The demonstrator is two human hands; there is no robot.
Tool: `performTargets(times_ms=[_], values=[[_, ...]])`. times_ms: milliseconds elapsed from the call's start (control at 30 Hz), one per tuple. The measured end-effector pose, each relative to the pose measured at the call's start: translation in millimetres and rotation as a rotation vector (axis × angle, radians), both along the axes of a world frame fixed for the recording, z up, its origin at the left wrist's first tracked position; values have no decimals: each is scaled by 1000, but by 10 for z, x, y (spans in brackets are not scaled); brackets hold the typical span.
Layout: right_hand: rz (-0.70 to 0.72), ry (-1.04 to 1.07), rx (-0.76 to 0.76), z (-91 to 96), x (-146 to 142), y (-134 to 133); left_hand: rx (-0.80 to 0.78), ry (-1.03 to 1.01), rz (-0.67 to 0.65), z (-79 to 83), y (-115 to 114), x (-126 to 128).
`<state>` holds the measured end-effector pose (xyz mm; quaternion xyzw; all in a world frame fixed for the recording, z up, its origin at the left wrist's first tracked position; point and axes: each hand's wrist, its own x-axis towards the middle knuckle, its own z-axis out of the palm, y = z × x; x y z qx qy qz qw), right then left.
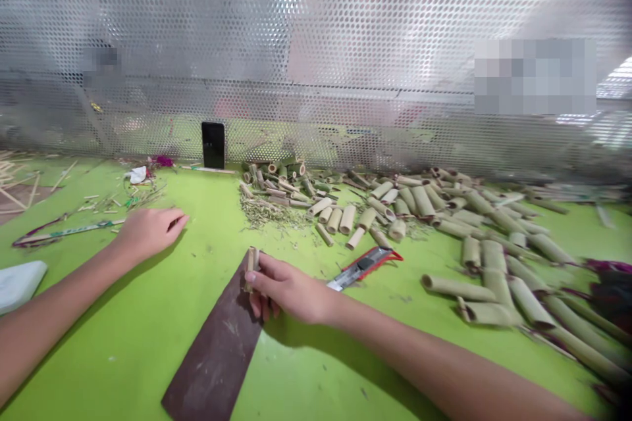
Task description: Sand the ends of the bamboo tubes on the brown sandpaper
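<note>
My right hand (286,286) pinches a short piece of split bamboo (252,258) upright between thumb and fingers. That piece is over the far end of a flat dark brown strip (212,355), which lies slantwise on the green table (133,348). Just beyond the right wrist lies a box cutter (363,268) with a red handle and its blade toward the wrist. My left hand (148,233) rests on the table to the left, its fingers curled in; nothing shows in it. A thin green-and-white strip (86,230) lies beside this hand.
Cut bamboo tubes (424,200) are heaped across the right and back, with shavings (269,212) nearby. A phone (213,145) leans on a perforated metal screen (316,46). Thin sticks (14,174) lie far left, a white object (22,283) at the left edge.
</note>
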<state>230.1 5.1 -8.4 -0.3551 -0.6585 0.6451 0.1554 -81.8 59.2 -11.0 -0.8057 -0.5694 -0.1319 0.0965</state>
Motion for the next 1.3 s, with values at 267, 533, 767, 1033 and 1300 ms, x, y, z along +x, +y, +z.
performTargets(times_ms=[267,533,767,1033,1300], values=[[-18,-32,-23,56,-14,-10,-112,-105,-107,-47,-30,90],[-21,-9,8,41,-12,-15,-118,12,-232,-12,-141,199],[-27,41,34,-28,-30,-26,-11,-115,-616,-46,-452,536],[-32,104,104,-183,-67,-26,150,-147,-745,-61,-659,874],[-20,54,108,-172,-46,-8,181,-157,-786,-70,-634,851]])
